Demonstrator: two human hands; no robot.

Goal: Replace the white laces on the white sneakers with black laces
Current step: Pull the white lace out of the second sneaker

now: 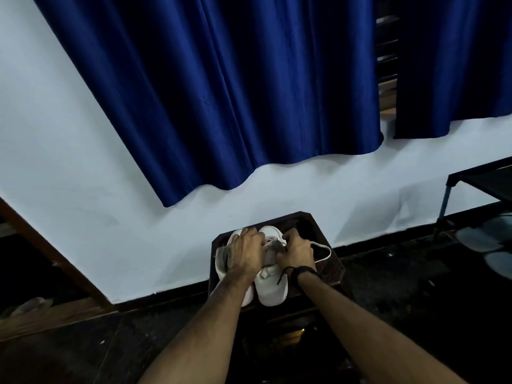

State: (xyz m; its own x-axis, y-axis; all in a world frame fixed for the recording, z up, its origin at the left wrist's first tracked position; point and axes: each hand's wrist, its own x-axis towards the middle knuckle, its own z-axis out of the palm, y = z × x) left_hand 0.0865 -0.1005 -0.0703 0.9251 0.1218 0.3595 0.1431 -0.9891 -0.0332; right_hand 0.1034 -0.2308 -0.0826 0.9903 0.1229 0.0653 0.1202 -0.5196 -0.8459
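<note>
Two white sneakers stand side by side on a small dark wooden stool (331, 268). My left hand (246, 252) lies over the left sneaker (221, 261) and reaches onto the tongue of the right sneaker (273, 289). At that shoe's eyelets, my right hand (296, 252) has its fingers curled, seemingly pinching a lace. A white lace (325, 252) loops out to the right of that hand. One black lace (282, 275) trails over the right sneaker just before my right wrist. The fingertips hide the eyelets.
The stool stands against a white wall with a blue curtain (235, 92) above. A dark metal rack (482, 189) is at the right, with pale shoes (479, 239) on the floor beneath it. A wooden frame (41, 245) runs along the left.
</note>
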